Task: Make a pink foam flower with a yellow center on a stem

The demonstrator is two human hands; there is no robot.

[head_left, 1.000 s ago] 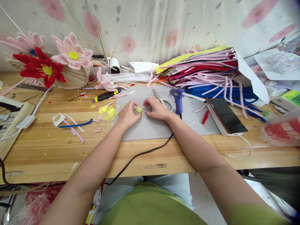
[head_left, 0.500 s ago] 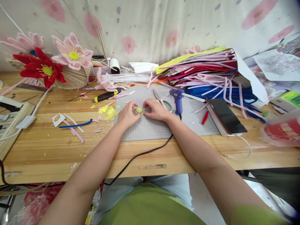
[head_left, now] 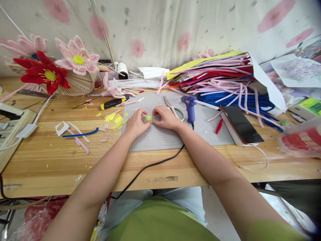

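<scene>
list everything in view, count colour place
spiky thin-stranded piece: 1, yellow-white, between hands
gridded rectangular mat: 1, grey, under hands
metal loop-handled scissors: 1, grey, on mat
pistol-shaped plastic glue gun: 1, purple, on mat
slim rectangular phone: 1, black, right side
long fuzzy stems: many, pink, red, blue, back right
fuzzy-petalled flowers: at least 3, pink and red, back left
slim plastic cutter: 1, black-yellow, left of centre
flat scraps: several, yellow, left of mat
boxy plastic power strip: 1, cream, far left
plastic tub: 1, clear with red, far right
long cable: 1, black, front
wooden table: 1, light brown, beneath
floral fabric curtain: 1, white-pink, behind
left hand: 1, bare, at piece's left
right hand: 1, bare, at piece's right
</scene>
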